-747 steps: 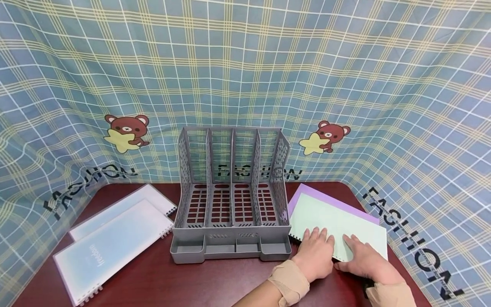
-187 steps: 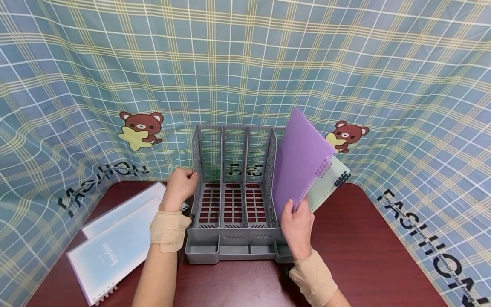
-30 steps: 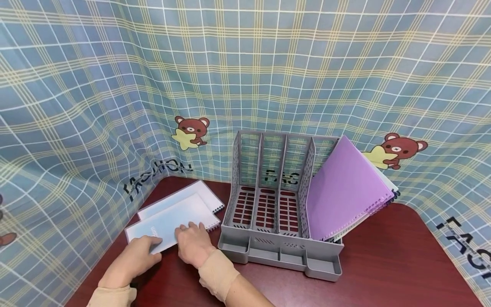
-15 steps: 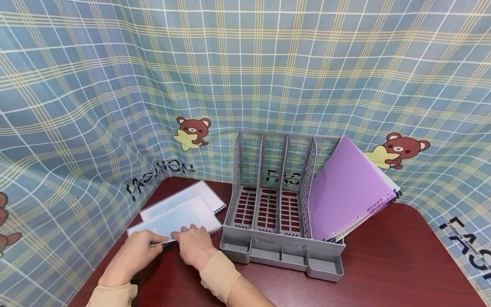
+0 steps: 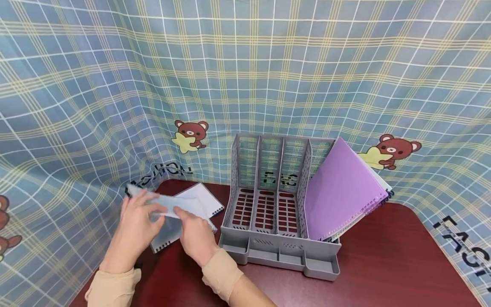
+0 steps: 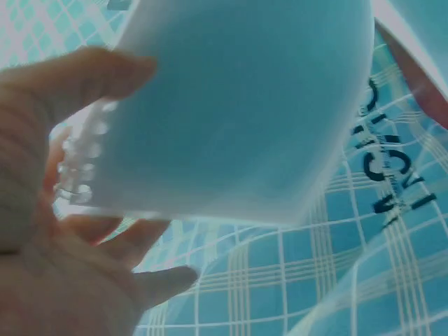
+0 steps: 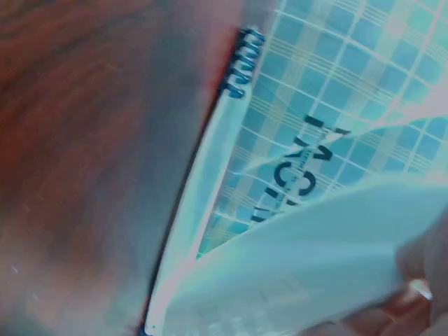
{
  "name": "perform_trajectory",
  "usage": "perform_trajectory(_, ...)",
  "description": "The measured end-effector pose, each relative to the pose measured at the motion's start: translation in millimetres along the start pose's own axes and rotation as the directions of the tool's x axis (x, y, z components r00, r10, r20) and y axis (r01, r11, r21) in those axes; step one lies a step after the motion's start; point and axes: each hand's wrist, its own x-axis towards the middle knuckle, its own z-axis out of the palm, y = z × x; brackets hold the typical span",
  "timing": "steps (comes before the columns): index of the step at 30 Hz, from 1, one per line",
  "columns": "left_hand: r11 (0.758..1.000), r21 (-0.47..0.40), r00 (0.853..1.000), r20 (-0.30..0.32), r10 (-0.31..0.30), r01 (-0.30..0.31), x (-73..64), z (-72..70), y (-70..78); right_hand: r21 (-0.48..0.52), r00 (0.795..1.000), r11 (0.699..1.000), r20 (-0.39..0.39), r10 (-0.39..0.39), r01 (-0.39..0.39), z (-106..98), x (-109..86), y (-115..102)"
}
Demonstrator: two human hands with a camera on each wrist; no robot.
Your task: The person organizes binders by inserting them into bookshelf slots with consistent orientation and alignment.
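Both hands hold a pale blue spiral notebook (image 5: 166,202), raised and tilted at the left of the table. In the left wrist view, the left hand (image 5: 134,224) has its thumb (image 6: 122,73) on the cover and its other fingers beneath, beside the white ring binding. At the notebook's near edge, the right hand (image 5: 197,236) pinches it, with fingertips showing at the lower right of the right wrist view. Underneath lies a second pale notebook (image 5: 205,197) with dark coils, partly hidden by the raised one.
A grey file rack (image 5: 264,245) with upright slots and front trays stands right of the hands. In its rightmost slot lean a purple notebook (image 5: 341,192) and a pale green notebook (image 5: 386,187). A plaid curtain (image 5: 268,85) hangs behind the dark red table (image 5: 406,256).
The purple and green notebooks went from the table into the rack's right slot. Both hands then moved left, and the upper blue notebook has just been lifted and tilted off the lower one.
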Motion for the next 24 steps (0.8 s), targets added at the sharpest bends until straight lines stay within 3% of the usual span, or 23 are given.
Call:
perform_trajectory(3, 0.998, -0.056, 0.993, -0.122, 0.005, -0.012, 11.8, 4.3, 11.3, 0.05, 0.994, 0.997, -0.089, 0.061, -0.057, -9, 4.6, 5)
perform_trajectory(6, 0.994, -0.107, 0.976, -0.217, -0.004, -0.02, 19.8, 8.6, 19.6, 0.101, 0.981, 0.992, -0.166, 0.097, -0.081, -14, 6.7, 11)
perform_trajectory(9, 0.985, -0.164, 0.957, -0.271, -0.102, 0.058, 25.5, 9.6, 26.5, 0.154, 0.961, 0.984, -0.245, 0.129, -0.093, -21, 7.7, 17)
perform_trajectory(11, 0.964, -0.216, 0.929, -0.301, -0.216, 0.155, 27.7, 9.7, 30.2, 0.195, 0.944, 0.975, -0.288, 0.163, -0.109, -30, 8.0, 18)
perform_trajectory(14, 0.903, -0.314, 0.864, -0.318, -0.39, 0.292, 30.0, 12.5, 34.5, 0.271, 0.915, 0.954, -0.34, 0.216, -0.125, -49, 6.5, 17)
perform_trajectory(16, 0.867, -0.36, 0.835, -0.306, -0.457, 0.343, 32.3, 17.0, 35.8, 0.317, 0.895, 0.94, -0.374, 0.245, -0.125, -64, 4.5, 15)
perform_trajectory(17, 0.852, -0.379, 0.827, -0.291, -0.48, 0.361, 34.1, 19.5, 36.7, 0.331, 0.884, 0.936, -0.392, 0.255, -0.123, -73, 3.7, 15)
perform_trajectory(19, 0.837, -0.392, 0.825, -0.264, -0.5, 0.382, 38.4, 25.9, 38.8, 0.365, 0.861, 0.925, -0.431, 0.271, -0.108, -93, 2.0, 14)
perform_trajectory(24, 0.823, -0.396, 0.842, -0.187, -0.506, 0.407, 51.0, 43.6, 50.3, 0.444, 0.803, 0.895, -0.516, 0.299, -0.048, -146, -4.8, 18)
